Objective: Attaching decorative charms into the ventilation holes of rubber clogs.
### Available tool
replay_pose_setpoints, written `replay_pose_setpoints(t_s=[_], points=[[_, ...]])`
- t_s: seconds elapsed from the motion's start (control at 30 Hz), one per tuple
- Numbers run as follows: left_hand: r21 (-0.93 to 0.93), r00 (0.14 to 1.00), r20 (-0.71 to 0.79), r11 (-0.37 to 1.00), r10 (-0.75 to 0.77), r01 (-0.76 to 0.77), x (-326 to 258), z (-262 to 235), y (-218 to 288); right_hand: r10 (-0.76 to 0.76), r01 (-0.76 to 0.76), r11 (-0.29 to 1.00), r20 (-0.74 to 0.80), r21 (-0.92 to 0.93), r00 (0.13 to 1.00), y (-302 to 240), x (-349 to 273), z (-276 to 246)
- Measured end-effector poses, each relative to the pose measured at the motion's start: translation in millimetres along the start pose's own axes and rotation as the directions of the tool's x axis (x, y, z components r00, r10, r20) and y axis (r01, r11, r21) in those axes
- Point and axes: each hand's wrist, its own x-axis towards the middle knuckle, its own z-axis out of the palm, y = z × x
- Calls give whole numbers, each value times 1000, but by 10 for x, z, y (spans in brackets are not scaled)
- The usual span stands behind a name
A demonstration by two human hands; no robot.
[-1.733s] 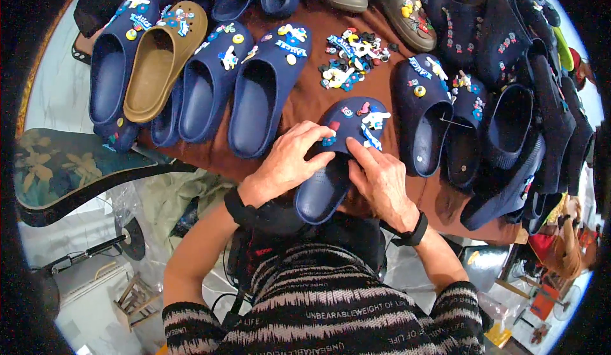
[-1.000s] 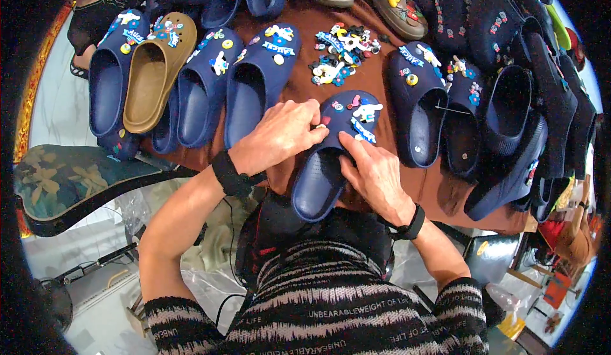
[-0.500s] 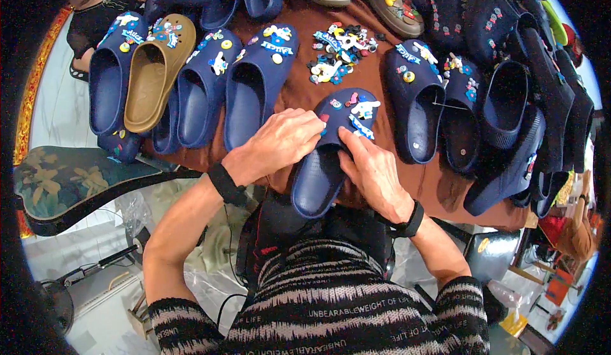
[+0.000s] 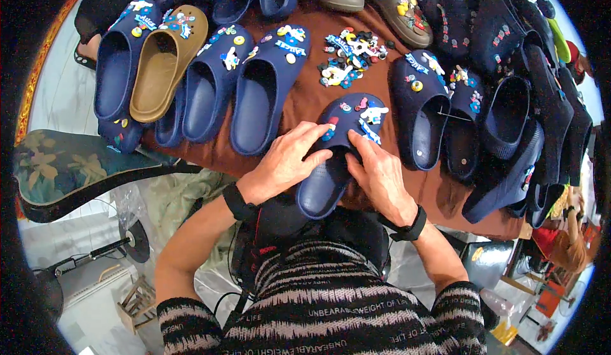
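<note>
A navy blue clog (image 4: 323, 186) lies in front of me at the table's near edge, toe pointing away, with its opening toward me. Colourful charms sit on its upper, among them a white figure charm (image 4: 373, 114) and a blue flower charm (image 4: 328, 132) at the left side. My left hand (image 4: 286, 162) grips the clog's left side, index fingertip touching the flower charm and thumb bent over the opening. On the other side my right hand (image 4: 382, 174) grips the upper's rear edge, fingers partly hiding the opening. Beyond the toe lies a pile of loose charms (image 4: 350, 59).
Decorated navy clogs (image 4: 258, 116) and a brown clog (image 4: 153, 88) stand on the left of the brown tablecloth (image 4: 305, 94). More dark clogs (image 4: 420, 139) crowd the right side. A flower-patterned seat (image 4: 70, 167) juts in at left. Another person's arm (image 4: 576, 212) shows far right.
My left thumb has moved away from the fingers toward the clog's opening, and the flower charm now shows more fully. The whole view has shifted slightly. Both hands stay at the clog.
</note>
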Motion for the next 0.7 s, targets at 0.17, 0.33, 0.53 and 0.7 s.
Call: replay_pose_setpoints(t_s=[0.17,0.33,0.53,0.7], points=[[112,996,-74,993,44,-36,-30,145,-43,-2,3,1000,18,-5,1000,0,6,-10],[178,985,-162,984,64,-34,-72,257,-68,17,-16,1000,88,-13,996,-35,99,-165],[11,968,-242,997,-70,75,-115,300,-7,-87,99,989,107,-112,990,97,669,-336],[74,954,-298,996,-18,41,-141,418,-55,-348,424,901,424,-97,836,253,1037,-187]])
